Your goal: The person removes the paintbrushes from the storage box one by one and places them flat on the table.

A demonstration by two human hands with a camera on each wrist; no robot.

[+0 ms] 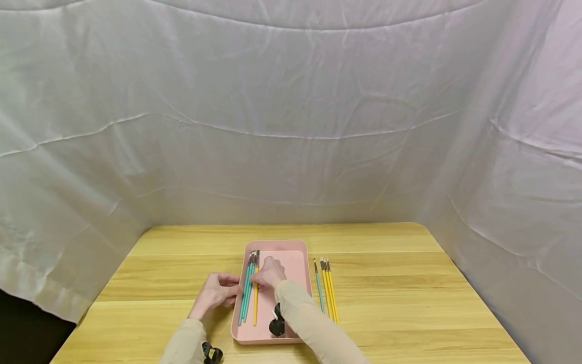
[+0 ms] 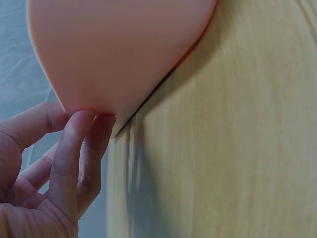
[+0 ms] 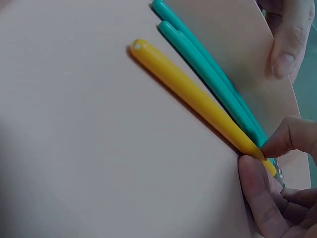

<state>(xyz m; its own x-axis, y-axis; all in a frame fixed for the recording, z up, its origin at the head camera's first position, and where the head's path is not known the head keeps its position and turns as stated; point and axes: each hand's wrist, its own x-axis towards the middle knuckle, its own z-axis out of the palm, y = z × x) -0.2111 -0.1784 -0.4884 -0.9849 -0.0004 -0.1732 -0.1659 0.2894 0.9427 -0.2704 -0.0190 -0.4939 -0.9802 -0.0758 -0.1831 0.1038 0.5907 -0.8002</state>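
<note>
In the head view my left hand [image 1: 218, 292] is at the left side of a pink tray [image 1: 273, 340]. It pinches the tray's side wall [image 2: 124, 54], with fingertips against the outer face and a digit over the rim. My right hand [image 1: 269, 274] reaches inside the tray. Between thumb and finger it pinches a yellow paintbrush [image 3: 183, 89] near the metal collar, and the handle lies along the tray floor. Several teal paintbrushes [image 3: 208, 69] lie right beside it along the left wall, bristles toward the far end. The right fingers hide part of the yellow brush's collar.
To the right of the tray, a teal paintbrush [image 1: 319, 285] and several yellow paintbrushes [image 1: 330, 290] lie on the wooden table [image 1: 409, 293], bristles pointing away. Grey cloth [image 1: 291, 126] hangs behind the table and at both sides. Each wrist wears a small black camera.
</note>
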